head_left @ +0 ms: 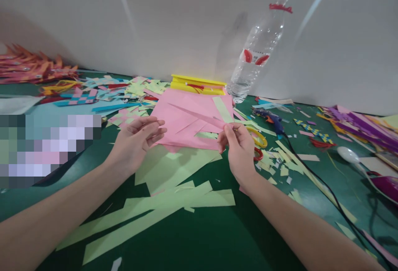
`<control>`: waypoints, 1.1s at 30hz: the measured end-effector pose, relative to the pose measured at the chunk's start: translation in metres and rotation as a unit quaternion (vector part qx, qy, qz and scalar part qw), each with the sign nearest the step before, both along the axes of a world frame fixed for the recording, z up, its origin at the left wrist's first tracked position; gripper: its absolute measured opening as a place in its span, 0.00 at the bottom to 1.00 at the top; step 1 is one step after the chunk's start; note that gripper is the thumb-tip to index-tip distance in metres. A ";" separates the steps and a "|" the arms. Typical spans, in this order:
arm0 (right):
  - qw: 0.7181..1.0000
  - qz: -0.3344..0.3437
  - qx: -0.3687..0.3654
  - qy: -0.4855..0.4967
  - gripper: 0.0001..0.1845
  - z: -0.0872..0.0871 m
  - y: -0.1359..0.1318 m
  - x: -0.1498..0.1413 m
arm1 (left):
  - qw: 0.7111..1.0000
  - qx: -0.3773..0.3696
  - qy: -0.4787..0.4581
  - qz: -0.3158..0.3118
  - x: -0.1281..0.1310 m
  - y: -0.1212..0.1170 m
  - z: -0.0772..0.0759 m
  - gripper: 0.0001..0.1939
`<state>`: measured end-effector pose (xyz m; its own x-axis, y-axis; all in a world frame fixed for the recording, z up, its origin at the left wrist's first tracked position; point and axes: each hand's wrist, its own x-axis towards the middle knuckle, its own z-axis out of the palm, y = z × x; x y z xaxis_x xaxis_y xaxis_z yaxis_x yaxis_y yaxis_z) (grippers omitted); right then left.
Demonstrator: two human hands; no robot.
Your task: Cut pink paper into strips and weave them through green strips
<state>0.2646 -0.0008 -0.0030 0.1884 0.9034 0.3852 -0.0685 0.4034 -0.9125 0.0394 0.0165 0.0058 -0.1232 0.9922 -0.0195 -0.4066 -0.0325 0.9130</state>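
Observation:
My right hand (239, 146) pinches one end of a thin pink paper strip (196, 113) between thumb and fingers. Leftward from there, the strip stretches over a stack of pink paper sheets (161, 119). My left hand (141, 136) is at the stack's left edge, fingers loosely bent and apart, with nothing seen in them. Pale green paper (174, 165) lies partly under the pink sheets, and long pale green strips (155, 209) cross each other nearer to me. Beside my right hand show the yellow and red handles of scissors (258, 137), partly hidden.
A clear plastic bottle (258, 55) leans near the white wall. A glue gun (270, 119) with a black cord lies at right, among paper scraps. A white spoon (348, 155) is farther right. Woven paper pieces (81, 97) are at left, near a blurred-out patch.

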 end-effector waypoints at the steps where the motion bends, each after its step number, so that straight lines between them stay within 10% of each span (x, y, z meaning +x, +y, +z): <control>1: 1.000 0.008 -0.002 0.003 0.09 -0.001 0.000 0.000 | 1.000 -0.005 0.011 -0.015 0.000 0.000 0.000 0.07; 8: 0.995 0.082 -0.036 -0.048 0.11 0.001 -0.003 -0.003 | 0.991 0.014 0.069 -0.117 0.006 -0.007 0.001 0.16; 33: 0.996 0.060 -0.054 -0.040 0.12 0.001 -0.002 -0.002 | 0.999 0.003 0.040 0.004 0.003 -0.005 0.002 0.09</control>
